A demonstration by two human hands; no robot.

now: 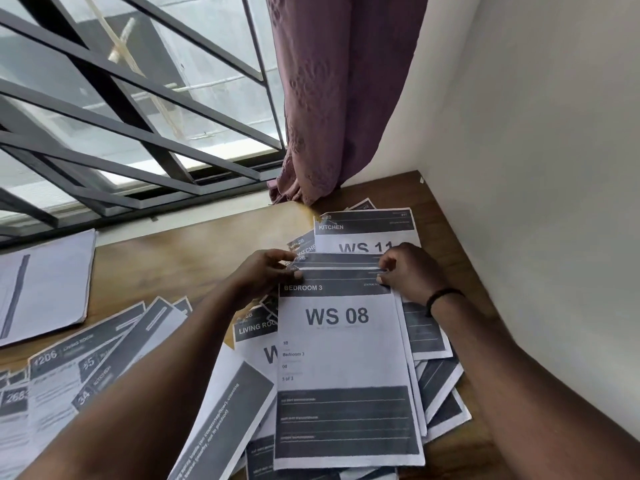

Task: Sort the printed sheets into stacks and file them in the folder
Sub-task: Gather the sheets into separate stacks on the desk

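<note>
A printed sheet marked BEDROOM 3, WS 08 point(343, 362) lies on top of a loose pile of sheets in the middle of the wooden desk point(180, 258). My left hand point(266, 271) pinches the top left corners of the upper sheets. My right hand point(408, 271) pinches their top right corners. Behind them lies a KITCHEN WS 11 sheet point(367, 233). A LIVING ROOM sheet point(256, 337) sticks out at the pile's left. A pale folder point(45, 289) lies flat at the far left.
Another spread of printed sheets point(69, 386) covers the desk's near left. A barred window point(121, 116) runs along the back. A mauve curtain point(332, 98) hangs onto the desk's rear edge. A white wall point(536, 202) bounds the right side.
</note>
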